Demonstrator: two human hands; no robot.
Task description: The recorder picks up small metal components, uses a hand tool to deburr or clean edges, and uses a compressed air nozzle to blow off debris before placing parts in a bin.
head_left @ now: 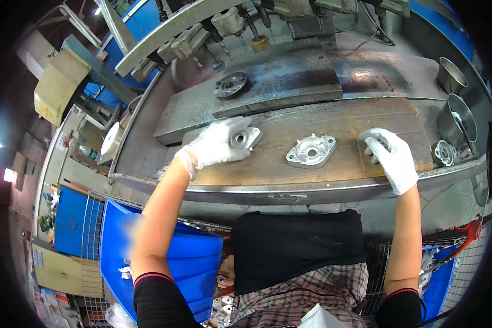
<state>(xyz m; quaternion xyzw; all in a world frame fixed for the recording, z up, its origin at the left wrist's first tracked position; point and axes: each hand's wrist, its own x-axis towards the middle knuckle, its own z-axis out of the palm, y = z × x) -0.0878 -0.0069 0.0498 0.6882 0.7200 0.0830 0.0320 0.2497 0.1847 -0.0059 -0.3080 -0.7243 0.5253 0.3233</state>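
Note:
My left hand (220,143), in a white glove, grips a silver metal flange casting (249,139) over the left part of the wooden board (355,117). The casting's round bore shows beside my fingers; its left part is hidden by the glove. A second casting of the same kind (311,151) lies flat on the board between my hands, its round hole facing up and a lug at either end. My right hand (391,159), also gloved, is above the board's right part. Its fingers are loosely bent and apart, with nothing visible in them.
A dark round fixture (231,85) sits on the thick steel plate (279,82), below several drill spindles (259,41). Metal cups (452,76) and another casting (445,152) stand at the right. Blue bins (169,257) flank my lap. The bench has a raised metal front edge (290,191).

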